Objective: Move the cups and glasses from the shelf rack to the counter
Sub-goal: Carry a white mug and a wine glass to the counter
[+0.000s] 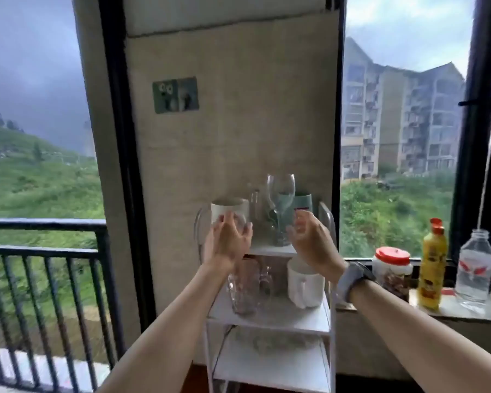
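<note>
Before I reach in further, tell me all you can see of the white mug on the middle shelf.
The white mug looks ceramic, glossy and plain. It stands upright on the rack's middle shelf, right side, handle facing the camera. Clear glasses stand apart to its left. Neither hand touches it; the right forearm crosses just above its rim.

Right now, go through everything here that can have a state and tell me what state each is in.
Left hand: fingers curled around a clear glass.
Right hand: fingers curled around a second clear glass.
Wine glass: upright, empty.
White mug: upright, middle shelf.
Jar: red lid on.
Yellow bottle: capped.
</note>
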A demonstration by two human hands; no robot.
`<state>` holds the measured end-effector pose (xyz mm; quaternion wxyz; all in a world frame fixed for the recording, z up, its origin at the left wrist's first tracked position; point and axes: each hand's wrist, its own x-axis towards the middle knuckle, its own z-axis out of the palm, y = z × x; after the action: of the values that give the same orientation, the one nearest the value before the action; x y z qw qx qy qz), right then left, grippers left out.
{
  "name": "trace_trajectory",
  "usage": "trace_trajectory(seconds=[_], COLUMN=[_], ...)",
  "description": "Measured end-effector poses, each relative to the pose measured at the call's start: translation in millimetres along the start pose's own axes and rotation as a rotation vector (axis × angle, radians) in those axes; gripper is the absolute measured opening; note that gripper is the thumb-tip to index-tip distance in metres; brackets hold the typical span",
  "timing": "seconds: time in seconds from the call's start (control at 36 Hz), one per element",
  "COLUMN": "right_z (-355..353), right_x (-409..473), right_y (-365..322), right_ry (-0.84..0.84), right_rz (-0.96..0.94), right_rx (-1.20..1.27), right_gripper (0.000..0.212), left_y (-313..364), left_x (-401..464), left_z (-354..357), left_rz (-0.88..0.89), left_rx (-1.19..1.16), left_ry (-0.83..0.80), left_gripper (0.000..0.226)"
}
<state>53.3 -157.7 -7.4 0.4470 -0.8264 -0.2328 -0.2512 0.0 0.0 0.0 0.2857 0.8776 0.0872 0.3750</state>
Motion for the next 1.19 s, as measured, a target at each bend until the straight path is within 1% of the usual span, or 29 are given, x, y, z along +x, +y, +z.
trace_trajectory(seconds=[0.11, 0.17, 0.22, 0.33, 0.44, 0.58, 0.72, 0.83, 0.92, 1.08, 1.19], right_z=[14, 23, 28, 41, 48, 52, 52, 49, 41, 13, -4], right_x=[33, 46, 54, 67, 73, 71, 67, 66, 65, 37, -9], right_y=[7, 12, 14, 15, 12, 11, 10, 8, 2, -14, -10], right_ry=[-0.019, -0.014, 0.018, 0.042, 0.038, 0.041, 0.102, 0.105, 0.126, 0.210, 0.120], right_rz=[0.139, 0.170, 0.169, 0.160, 0.170, 0.113, 0.055, 0.043, -0.008, -0.117, -0.110], right_rx=[0.067, 0.150, 0.217, 0.340, 0.447, 0.561, 0.566, 0.569, 0.544, 0.519, 0.563], right_gripper=[0.057, 0.061, 0.060, 0.056, 0.064, 0.068, 0.069, 0.070, 0.071, 0.056, 0.059], left_y=[6, 5, 1, -4, -6, -15, -22, -25, -25, -13, -11], left_x=[16, 21, 24, 27, 26, 27, 29, 25, 22, 6, -23], left_z=[21, 31, 38, 50, 57, 55, 45, 34, 23, 0, 0], left_rz=[-0.170, -0.212, -0.219, -0.185, -0.179, -0.166, -0.139, -0.060, -0.009, 0.074, 0.121], left_rx=[-0.059, -0.072, -0.090, -0.246, -0.344, -0.372, -0.359, -0.361, -0.393, -0.462, -0.524], left_ry=[0.134, 0.184, 0.222, 0.276, 0.331, 0.406, 0.470, 0.536, 0.562, 0.638, 0.600], left_gripper=[0.043, 0.043, 0.042, 0.037, 0.032, 0.028, 0.026, 0.026, 0.026, 0.019, 0.018])
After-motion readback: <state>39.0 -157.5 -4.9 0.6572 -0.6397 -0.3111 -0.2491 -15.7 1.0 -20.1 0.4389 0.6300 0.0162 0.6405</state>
